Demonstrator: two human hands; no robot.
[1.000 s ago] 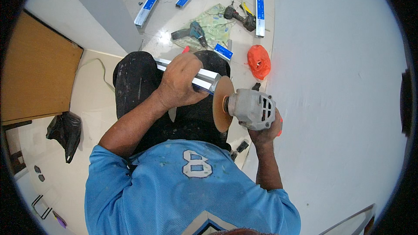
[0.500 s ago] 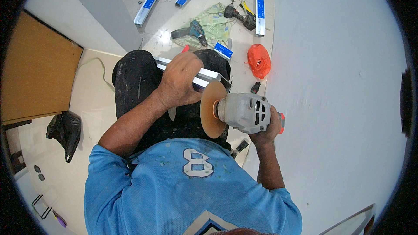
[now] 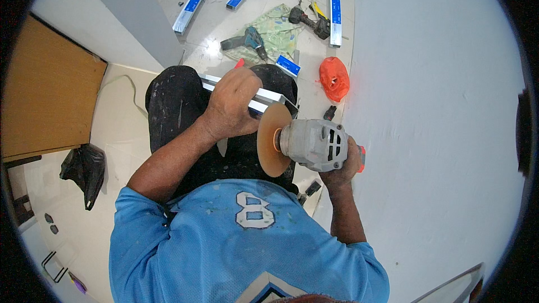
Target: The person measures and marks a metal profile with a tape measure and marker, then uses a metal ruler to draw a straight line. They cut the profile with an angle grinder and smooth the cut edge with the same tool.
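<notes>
The left hand is closed around a silver metal channel, which lies aslant over the dark trousers at knee height, its hollow end towards the right; the right hand grips a grey angle grinder behind its vented gear head, the fingers partly hidden by the tool; the grinder's brown cutting disc stands right at the channel's near edge, by that end, though whether the two touch I cannot tell.

As for containers, a crumpled orange plastic bag sits on the tiled floor beside the pale wall, a small opening in its side; what it holds cannot be made out; a black plastic bag hangs slack by the lower corner of a brown wooden panel, its contents likewise hidden.

Beyond the knees, a teal cordless drill lies on a green patterned cloth; a black cordless driver rests at the cloth's right edge; a short blue-labelled offcut lies just below the cloth; three long blue-labelled metal bars spread across the floor further off.
</notes>
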